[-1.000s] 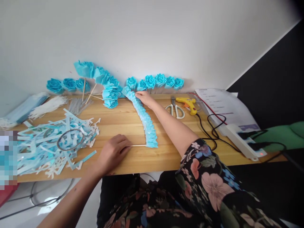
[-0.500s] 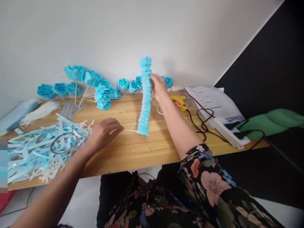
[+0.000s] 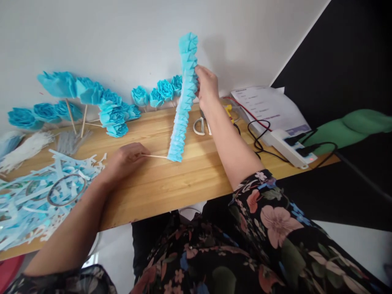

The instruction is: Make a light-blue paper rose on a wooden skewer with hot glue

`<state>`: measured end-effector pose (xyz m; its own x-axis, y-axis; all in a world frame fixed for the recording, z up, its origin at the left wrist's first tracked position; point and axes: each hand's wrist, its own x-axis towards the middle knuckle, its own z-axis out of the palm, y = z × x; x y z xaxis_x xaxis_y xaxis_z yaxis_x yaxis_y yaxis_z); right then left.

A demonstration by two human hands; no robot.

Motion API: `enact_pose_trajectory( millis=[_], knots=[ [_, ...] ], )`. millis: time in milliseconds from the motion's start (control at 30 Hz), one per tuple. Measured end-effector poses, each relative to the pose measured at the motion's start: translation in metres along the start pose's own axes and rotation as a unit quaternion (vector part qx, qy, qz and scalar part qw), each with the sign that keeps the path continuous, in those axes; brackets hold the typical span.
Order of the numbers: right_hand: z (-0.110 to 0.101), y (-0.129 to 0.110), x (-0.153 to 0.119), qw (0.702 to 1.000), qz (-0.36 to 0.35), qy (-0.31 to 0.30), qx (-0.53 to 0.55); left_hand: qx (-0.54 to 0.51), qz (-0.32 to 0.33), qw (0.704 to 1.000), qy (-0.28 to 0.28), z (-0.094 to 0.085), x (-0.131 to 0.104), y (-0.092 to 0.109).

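Note:
A long strip of pleated blue crepe paper (image 3: 184,100) stands nearly upright above the wooden table, its top leaning slightly right. My right hand (image 3: 207,86) pinches its right edge in the upper half. At the strip's lower end a thin wooden stick (image 3: 157,156) runs out to the left. My left hand (image 3: 127,159) is closed on the other end of that stick, low over the table. Behind the left hand are finished blue paper roses (image 3: 113,116) on sticks, leaning by the wall.
Paper scraps (image 3: 39,200) with a dark ring (image 3: 66,190) cover the table's left. Scissors (image 3: 200,126) and a partly hidden yellow glue gun (image 3: 229,112) lie behind my right arm. A power strip (image 3: 289,149) with black cables and printed sheets (image 3: 269,106) are at the right.
My right hand has risen with the strip's upper part, and the strip slants more. The left hand stays on the stick, now lower over the table. The whole view has shifted.

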<state>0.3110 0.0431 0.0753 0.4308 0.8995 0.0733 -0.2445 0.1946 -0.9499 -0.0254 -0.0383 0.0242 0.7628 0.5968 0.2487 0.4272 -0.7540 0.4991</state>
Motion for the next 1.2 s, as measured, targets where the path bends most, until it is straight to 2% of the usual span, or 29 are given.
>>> enact_pose_trajectory(
  millis=[133,333,400,567,700,800,967,1200],
  knots=[
    [0.012,-0.005,-0.011,0.996,-0.083,-0.009,0.04,0.0,0.019,1.0,0.007,-0.01,0.0,0.004],
    [0.022,-0.004,-0.019,0.994,-0.076,-0.019,0.079,-0.003,0.064,0.998,0.005,-0.014,0.0,0.001],
    [0.024,-0.002,-0.019,0.994,-0.072,-0.025,0.073,-0.002,0.062,0.998,-0.001,-0.013,-0.001,0.0],
    [0.025,0.001,-0.015,1.0,-0.006,-0.022,0.02,0.015,0.035,0.999,-0.03,-0.011,-0.001,0.0],
    [0.024,0.001,-0.011,0.999,0.0,-0.033,-0.005,0.025,0.019,0.998,-0.045,-0.011,-0.001,0.004],
    [0.023,0.002,-0.01,0.999,-0.022,-0.036,-0.012,0.026,0.01,0.998,-0.05,-0.011,-0.001,0.004],
    [0.025,0.005,-0.013,0.994,-0.089,-0.051,0.038,0.003,0.013,0.999,-0.04,-0.009,-0.001,0.0],
    [0.026,0.007,-0.015,0.992,-0.1,-0.06,0.044,0.007,-0.009,0.999,-0.046,-0.008,-0.001,0.001]
  ],
)
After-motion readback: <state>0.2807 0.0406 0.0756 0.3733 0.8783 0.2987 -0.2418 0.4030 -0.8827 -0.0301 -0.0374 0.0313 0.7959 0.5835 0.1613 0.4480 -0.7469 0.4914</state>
